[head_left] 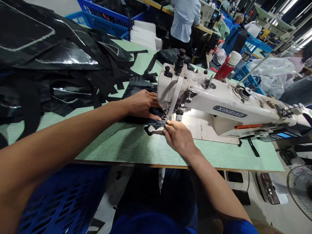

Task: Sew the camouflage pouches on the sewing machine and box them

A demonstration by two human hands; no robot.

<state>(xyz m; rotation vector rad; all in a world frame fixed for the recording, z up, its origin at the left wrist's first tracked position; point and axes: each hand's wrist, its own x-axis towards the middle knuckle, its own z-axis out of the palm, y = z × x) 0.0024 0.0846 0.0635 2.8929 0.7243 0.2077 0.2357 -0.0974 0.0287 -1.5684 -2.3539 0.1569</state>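
Dark fabric (159,123) lies beneath the stitching end of a white sewing machine (204,91) marked XINBIAO, with a small offcut-like end poking out toward you. A white strip (175,96) runs down the machine's front to the same spot.

Your left grip (143,104) is spread, palm down, fingers and thumb apart, pressing on the fabric rather than closing around it. Your right grip (179,135) is bunched, fingertips at the fabric's near edge beside the strip; whether they pinch it, you cannot tell from here.

To work this well, keep the left palm light and flat so the layers stay smooth, guide the strip's edge with the right fingertips, and let the machine pull the cloth. Both grips sit very near the needle area, so fingertips are best held to the side.

Around this is the pale green surface (136,146); to the left, a heap of black pieces (70,61); behind, blue baskets (107,14).
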